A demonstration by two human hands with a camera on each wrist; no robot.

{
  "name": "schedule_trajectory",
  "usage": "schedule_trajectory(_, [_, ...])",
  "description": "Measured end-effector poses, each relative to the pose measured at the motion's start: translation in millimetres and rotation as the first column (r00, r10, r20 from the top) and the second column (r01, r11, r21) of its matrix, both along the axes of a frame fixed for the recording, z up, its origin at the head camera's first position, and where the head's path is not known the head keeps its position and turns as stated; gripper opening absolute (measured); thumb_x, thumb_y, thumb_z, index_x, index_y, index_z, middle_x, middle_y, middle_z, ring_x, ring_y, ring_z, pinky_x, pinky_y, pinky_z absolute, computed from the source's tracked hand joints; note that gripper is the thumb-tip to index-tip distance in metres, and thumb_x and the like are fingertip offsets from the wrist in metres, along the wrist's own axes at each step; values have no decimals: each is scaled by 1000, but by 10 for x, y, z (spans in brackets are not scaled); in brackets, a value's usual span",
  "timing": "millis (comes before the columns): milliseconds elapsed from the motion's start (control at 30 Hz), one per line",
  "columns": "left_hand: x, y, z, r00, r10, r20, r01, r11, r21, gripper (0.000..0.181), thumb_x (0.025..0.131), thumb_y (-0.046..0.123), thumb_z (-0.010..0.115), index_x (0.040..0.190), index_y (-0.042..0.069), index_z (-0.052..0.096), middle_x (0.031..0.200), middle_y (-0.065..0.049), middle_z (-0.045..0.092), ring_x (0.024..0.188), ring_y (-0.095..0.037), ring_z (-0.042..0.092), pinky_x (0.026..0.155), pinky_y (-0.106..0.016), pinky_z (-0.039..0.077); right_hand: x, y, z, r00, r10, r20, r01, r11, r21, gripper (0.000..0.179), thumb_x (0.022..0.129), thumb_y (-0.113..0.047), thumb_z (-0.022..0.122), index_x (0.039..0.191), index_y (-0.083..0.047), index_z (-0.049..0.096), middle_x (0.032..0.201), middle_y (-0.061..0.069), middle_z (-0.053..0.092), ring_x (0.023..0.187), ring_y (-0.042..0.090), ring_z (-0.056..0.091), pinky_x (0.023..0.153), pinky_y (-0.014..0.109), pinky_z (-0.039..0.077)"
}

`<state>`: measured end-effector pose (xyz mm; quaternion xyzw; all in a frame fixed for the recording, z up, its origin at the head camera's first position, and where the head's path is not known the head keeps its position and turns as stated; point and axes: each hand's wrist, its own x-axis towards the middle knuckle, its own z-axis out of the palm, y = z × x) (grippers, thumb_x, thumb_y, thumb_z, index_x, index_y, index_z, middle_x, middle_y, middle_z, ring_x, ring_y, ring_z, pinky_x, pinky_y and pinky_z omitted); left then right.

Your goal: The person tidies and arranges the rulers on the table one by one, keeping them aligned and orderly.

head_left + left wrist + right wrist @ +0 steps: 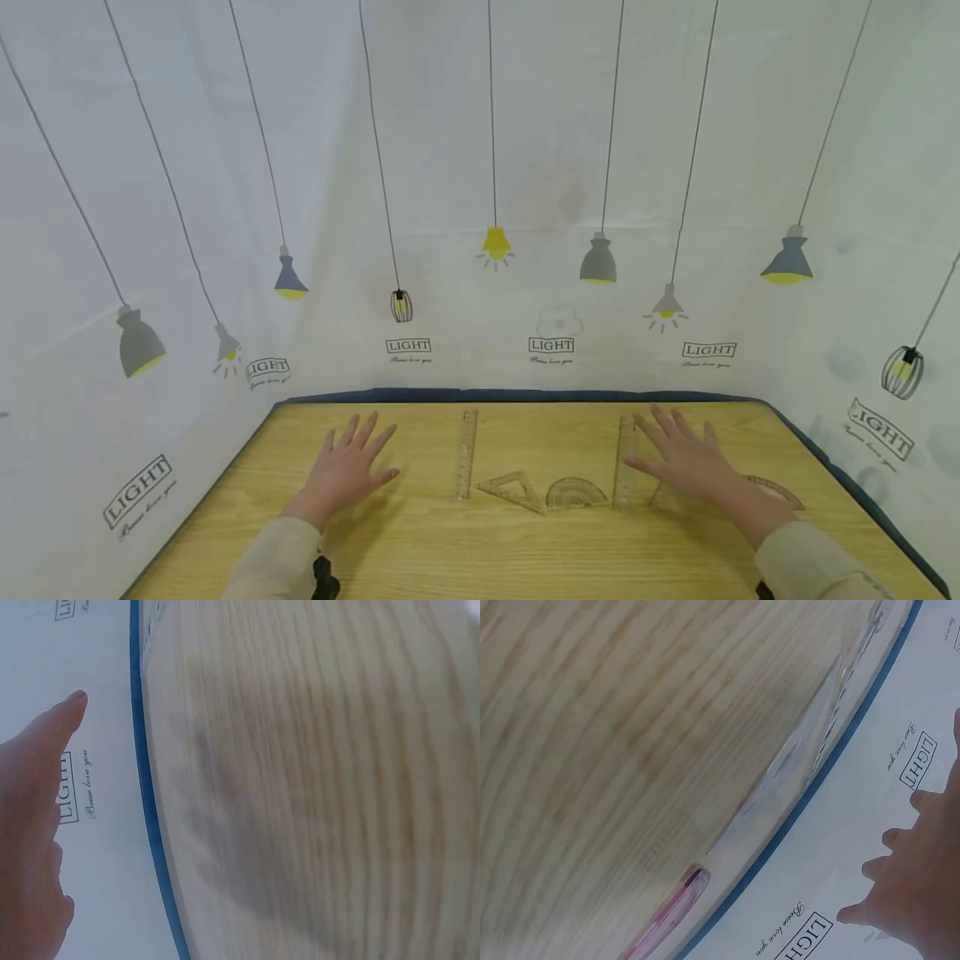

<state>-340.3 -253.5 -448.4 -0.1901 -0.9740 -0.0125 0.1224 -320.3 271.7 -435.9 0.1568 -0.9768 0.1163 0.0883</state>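
My left hand is spread flat over the left of the table, fingers apart and holding nothing; its shadow falls on the wood. The nearest thing to it is a clear ruler. An orange-tinted set square and a clear protractor lie in the middle. My right hand, also spread and holding nothing, overlaps a second clear ruler at its thumb. Beneath that hand, a clear set square is partly hidden in the head view. A pink protractor lies to its right, partly behind the wrist.
The wood-grain table has a dark blue edge strip at the back and sides. White cloth printed with hanging lamps and "LIGHT" labels rises around the back, left and right.
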Motion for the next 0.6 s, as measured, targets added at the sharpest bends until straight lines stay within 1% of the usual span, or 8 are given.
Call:
schedule_trajectory(67, [9, 25, 21, 1000, 1, 23, -1, 1000, 2, 74, 92, 56, 58, 151, 17, 37, 157, -19, 23, 142, -45, 16, 106, -69, 12, -22, -21, -13, 1000, 9, 2, -9, 1000, -12, 84, 92, -63, 52, 151, -6, 35, 155, 26, 21, 137, 54, 18, 97, 79, 2])
schedule_trajectory(133, [2, 49, 29, 999, 5, 35, -5, 1000, 1, 74, 93, 55, 57, 152, 17, 36, 158, -18, 22, 143, -44, 15, 107, -69, 11, -56, -32, -40, 1000, 22, -13, -22, 1000, -21, 82, 92, -61, 53, 151, -7, 35, 154, 27, 22, 136, 55, 19, 96, 80, 2])
schedule_trajectory(267, [-33, 85, 17, 999, 2, 32, -3, 1000, 2, 72, 94, 56, 56, 152, 19, 35, 158, -17, 23, 143, -43, 16, 107, -68, 12, -120, -77, -70, 999, 39, -33, -40, 999, -24, 82, 92, -62, 53, 151, -8, 35, 154, 26, 24, 136, 55, 20, 95, 80, 3])
schedule_trajectory(333, [-50, 98, 6, 999, 3, 35, -3, 1000, 4, 72, 94, 56, 55, 153, 20, 35, 158, -16, 23, 143, -43, 18, 107, -68, 12, -137, -123, -66, 998, 45, -40, -46, 999, -21, 83, 91, -63, 53, 150, -7, 36, 154, 26, 25, 136, 54, 22, 95, 81, 5])
schedule_trajectory(433, [-53, 126, -3, 999, 6, 52, -6, 1000, 7, 72, 94, 55, 56, 153, 20, 35, 158, -16, 24, 142, -43, 20, 107, -69, 13, -141, -212, -50, 999, 50, -5, -50, 999, -17, 86, 91, -65, 50, 151, -7, 34, 155, 25, 24, 138, 52, 21, 96, 80, 6])
schedule_trajectory(600, [-42, 224, 21, 997, 10, 75, -10, 1000, 7, 71, 94, 54, 56, 152, 19, 35, 157, -15, 26, 140, -43, 26, 105, -71, 16, -133, -356, 15, 997, 48, 52, -46, 998, -40, 84, 92, -63, 51, 152, -7, 32, 155, 25, 23, 139, 51, 19, 98, 78, 7])
